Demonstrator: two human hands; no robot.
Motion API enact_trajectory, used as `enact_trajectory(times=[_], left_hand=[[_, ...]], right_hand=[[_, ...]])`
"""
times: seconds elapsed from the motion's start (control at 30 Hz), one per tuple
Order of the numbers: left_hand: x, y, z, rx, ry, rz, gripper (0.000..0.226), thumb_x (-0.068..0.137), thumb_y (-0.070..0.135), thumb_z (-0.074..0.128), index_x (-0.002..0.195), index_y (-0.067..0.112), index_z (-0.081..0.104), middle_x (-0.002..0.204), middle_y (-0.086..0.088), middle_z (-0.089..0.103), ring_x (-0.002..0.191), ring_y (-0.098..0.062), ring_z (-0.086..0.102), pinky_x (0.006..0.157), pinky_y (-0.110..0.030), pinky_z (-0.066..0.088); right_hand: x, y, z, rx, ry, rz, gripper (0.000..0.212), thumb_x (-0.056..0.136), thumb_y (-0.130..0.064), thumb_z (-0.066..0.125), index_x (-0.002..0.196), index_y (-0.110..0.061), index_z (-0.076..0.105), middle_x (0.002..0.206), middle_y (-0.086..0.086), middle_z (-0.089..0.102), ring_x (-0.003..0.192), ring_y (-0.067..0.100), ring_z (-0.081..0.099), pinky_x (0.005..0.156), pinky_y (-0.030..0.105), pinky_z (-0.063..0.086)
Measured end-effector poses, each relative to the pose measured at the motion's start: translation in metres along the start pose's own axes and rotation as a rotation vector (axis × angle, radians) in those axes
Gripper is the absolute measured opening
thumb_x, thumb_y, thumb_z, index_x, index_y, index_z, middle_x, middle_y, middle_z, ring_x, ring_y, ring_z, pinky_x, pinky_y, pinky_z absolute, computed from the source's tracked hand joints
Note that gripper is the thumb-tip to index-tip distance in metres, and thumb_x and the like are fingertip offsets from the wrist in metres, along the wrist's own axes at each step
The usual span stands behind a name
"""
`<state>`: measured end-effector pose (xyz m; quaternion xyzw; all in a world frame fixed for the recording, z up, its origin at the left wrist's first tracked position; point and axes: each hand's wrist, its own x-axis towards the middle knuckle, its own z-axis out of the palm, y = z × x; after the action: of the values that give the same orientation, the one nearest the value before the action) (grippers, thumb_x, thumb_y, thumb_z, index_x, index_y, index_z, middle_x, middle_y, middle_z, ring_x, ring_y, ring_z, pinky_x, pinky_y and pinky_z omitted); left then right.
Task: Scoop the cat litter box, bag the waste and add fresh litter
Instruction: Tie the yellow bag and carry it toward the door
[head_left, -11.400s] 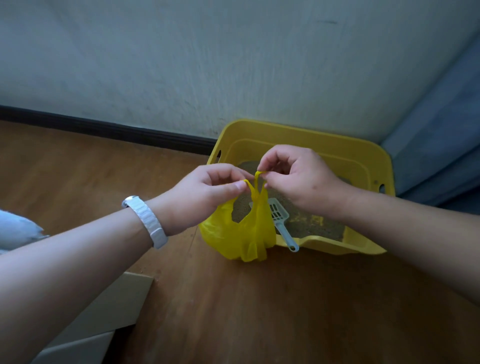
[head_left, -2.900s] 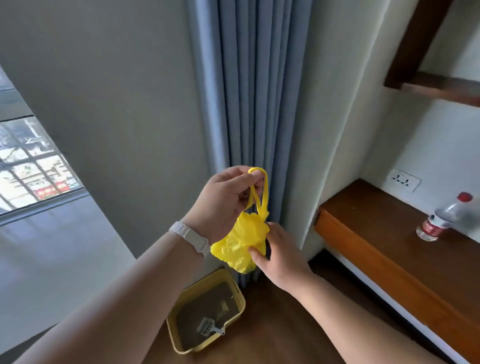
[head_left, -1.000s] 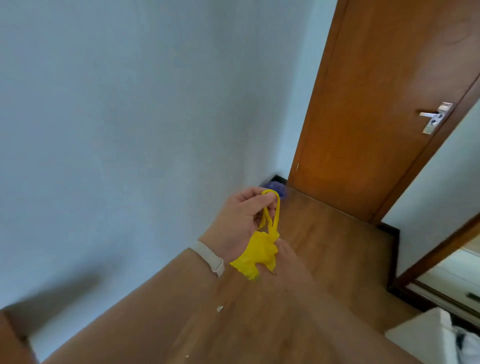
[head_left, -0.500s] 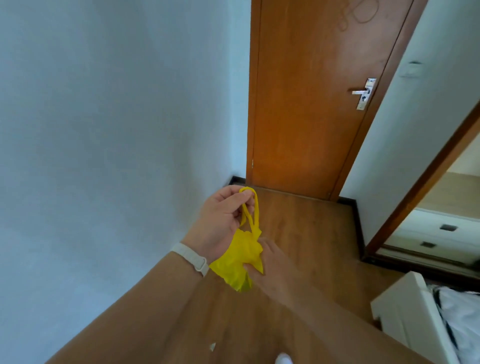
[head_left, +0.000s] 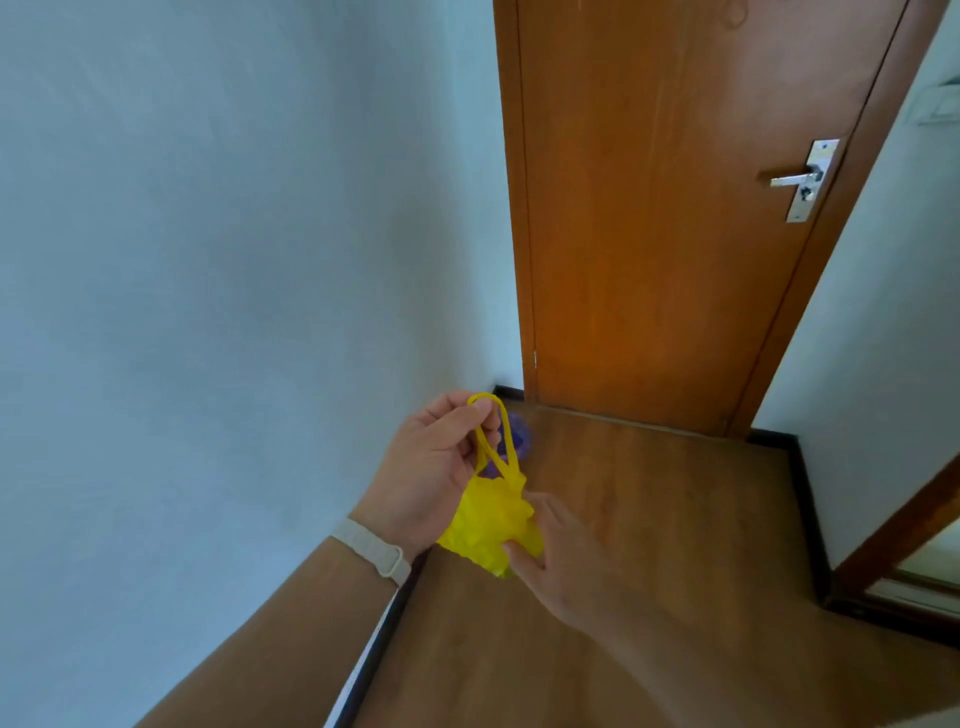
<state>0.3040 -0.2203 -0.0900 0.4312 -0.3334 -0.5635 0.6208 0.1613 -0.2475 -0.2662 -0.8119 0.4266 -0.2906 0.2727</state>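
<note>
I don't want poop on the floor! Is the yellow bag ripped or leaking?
No rip or leak shows. The yellow bag hangs by its loop from the left hand, the right hand touching its underside. The floor shows no spill.

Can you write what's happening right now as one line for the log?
step: waste bagged, bag in hand | left hand: pinches loop of yellow bag | right hand: touches bag's underside | ahead: wooden door
</note>
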Motion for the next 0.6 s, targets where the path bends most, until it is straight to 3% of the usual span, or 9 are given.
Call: enact_trajectory(times=[0.1, 0.2, 0.43, 0.6], left_hand=[[0.047, 0.001, 0.018, -0.009, 0.012, 0.003, 0.017, 0.078, 0.012, 0.061, 0.068, 0.012, 0.074, 0.070, -0.007, 0.064, 0.064, -0.014, 0.059, 0.061, -0.021, 0.052], [0.089, 0.002, 0.030, -0.005, 0.013, -0.010, 0.021, 0.082, 0.010, 0.059, 0.069, 0.013, 0.075, 0.070, -0.006, 0.064, 0.065, -0.014, 0.059, 0.062, -0.021, 0.052], [0.182, -0.008, 0.039, -0.027, -0.024, -0.021, 0.017, 0.092, 0.007, 0.052, 0.080, 0.005, 0.065, 0.071, -0.005, 0.064, 0.064, -0.013, 0.058, 0.063, -0.021, 0.052], [0.254, -0.020, 0.027, -0.067, -0.042, -0.068, 0.009, 0.080, 0.013, 0.061, 0.081, 0.005, 0.064, 0.070, -0.005, 0.063, 0.064, -0.013, 0.059, 0.063, -0.021, 0.052]], right_hand=[[0.045, 0.027, -0.020, -0.030, -0.005, -0.021, 0.058, 0.091, -0.054, 0.046, 0.142, -0.027, 0.039, 0.130, -0.014, 0.044, 0.112, 0.001, 0.048, 0.092, 0.018, 0.041], [0.079, 0.045, -0.034, -0.031, -0.013, -0.031, 0.061, 0.090, -0.054, 0.044, 0.142, -0.024, 0.038, 0.130, -0.010, 0.045, 0.117, 0.007, 0.048, 0.098, 0.025, 0.043], [0.141, 0.089, -0.048, -0.048, 0.022, 0.018, 0.059, 0.093, -0.049, 0.049, 0.146, -0.025, 0.035, 0.133, -0.009, 0.044, 0.115, 0.008, 0.049, 0.091, 0.022, 0.042], [0.190, 0.122, -0.038, -0.069, 0.004, 0.076, 0.058, 0.091, -0.053, 0.048, 0.141, -0.024, 0.041, 0.130, -0.008, 0.046, 0.115, 0.009, 0.049, 0.092, 0.020, 0.039]])
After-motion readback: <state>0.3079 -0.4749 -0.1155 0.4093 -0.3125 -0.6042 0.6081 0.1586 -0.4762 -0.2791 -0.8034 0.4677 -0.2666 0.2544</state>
